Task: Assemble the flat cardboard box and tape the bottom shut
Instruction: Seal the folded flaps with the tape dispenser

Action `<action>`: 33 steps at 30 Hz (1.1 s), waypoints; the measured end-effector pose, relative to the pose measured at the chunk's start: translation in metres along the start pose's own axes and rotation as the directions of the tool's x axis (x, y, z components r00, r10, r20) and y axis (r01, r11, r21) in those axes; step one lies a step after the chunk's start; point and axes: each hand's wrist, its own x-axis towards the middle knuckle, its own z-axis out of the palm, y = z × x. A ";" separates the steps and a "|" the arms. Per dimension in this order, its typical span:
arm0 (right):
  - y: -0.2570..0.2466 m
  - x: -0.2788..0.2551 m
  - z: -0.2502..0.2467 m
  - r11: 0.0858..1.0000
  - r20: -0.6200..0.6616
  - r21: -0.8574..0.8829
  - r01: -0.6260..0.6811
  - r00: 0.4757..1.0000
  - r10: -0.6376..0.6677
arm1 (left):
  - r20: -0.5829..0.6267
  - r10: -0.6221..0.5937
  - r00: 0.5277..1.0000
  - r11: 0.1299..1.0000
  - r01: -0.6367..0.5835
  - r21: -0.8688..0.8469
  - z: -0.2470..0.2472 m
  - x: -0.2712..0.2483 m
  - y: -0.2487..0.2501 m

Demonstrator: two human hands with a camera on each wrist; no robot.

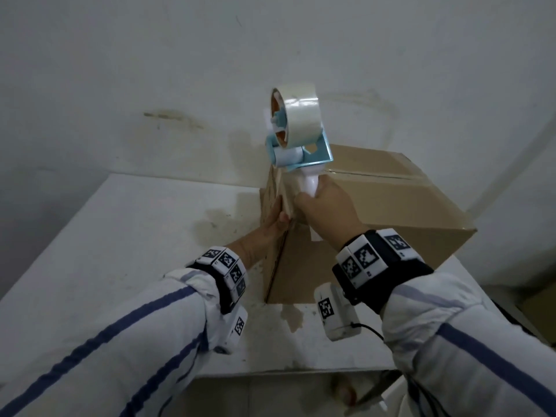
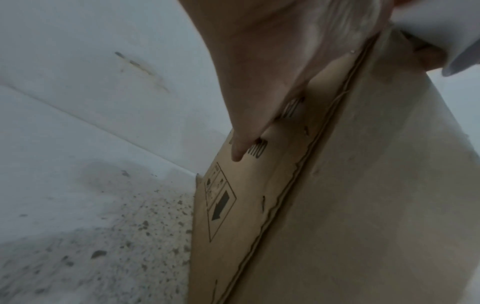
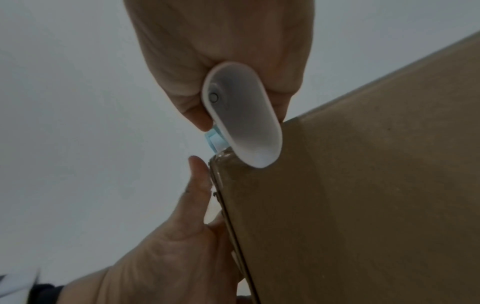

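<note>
The tape dispenser (image 1: 296, 136) is gripped by the right hand (image 1: 328, 209) at the cardboard box (image 1: 391, 212) corner, 12 o'clock; the left hand (image 1: 264, 233) is pressed flat at 9 o'clock. Tape could be wrinkled if the box is shifted

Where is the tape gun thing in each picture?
Head view: the tape dispenser is at upper centre, above the cardboard box corner, its white handle gripped by the right hand.
Left wrist view: only a white part, probably its handle, shows at the top right corner.
Right wrist view: its handle end sits at centre, under the fingers.
Shared landmark: the box's vertical corner edge.
</note>
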 end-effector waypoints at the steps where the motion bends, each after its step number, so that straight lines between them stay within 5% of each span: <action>1: 0.001 0.002 -0.002 1.000 0.007 -0.005 0.010 1.000 -0.010 | 0.012 -0.019 1.000 1.000 0.019 0.014 0.000 0.000 0.000; 5: 0.004 0.004 -0.007 1.000 0.036 -0.001 0.029 0.999 -0.029 | -0.012 -0.130 0.991 0.985 0.130 0.116 -0.006 0.001 -0.007; 9: 0.007 0.006 -0.010 0.999 0.059 -0.002 0.052 0.997 -0.052 | -0.044 -0.256 0.966 0.966 0.253 -0.053 -0.004 -0.009 0.016; 13: 0.005 0.006 -0.012 0.999 0.064 0.033 0.043 0.997 -0.045 | 0.000 -0.151 0.988 0.987 0.151 0.051 -0.001 -0.012 0.015; 17: 0.004 0.008 -0.013 0.999 0.072 0.020 0.044 0.996 -0.045 | -0.042 -0.188 0.981 0.969 0.192 0.153 -0.008 -0.010 0.001; 22: 0.005 0.010 -0.012 0.999 0.063 0.019 0.033 0.997 -0.034 | -0.184 -0.183 0.966 0.977 0.157 -0.146 0.002 0.000 0.027; 26: 0.007 0.013 -0.012 0.996 0.044 0.087 0.019 0.999 -0.022 | -0.258 -0.268 0.928 0.898 0.143 -0.417 0.012 0.018 0.032; 33: 0.009 0.020 -0.016 0.988 0.078 0.156 -0.019 0.997 0.007 | -0.309 -0.316 0.897 0.910 0.195 -0.366 0.011 0.045 0.036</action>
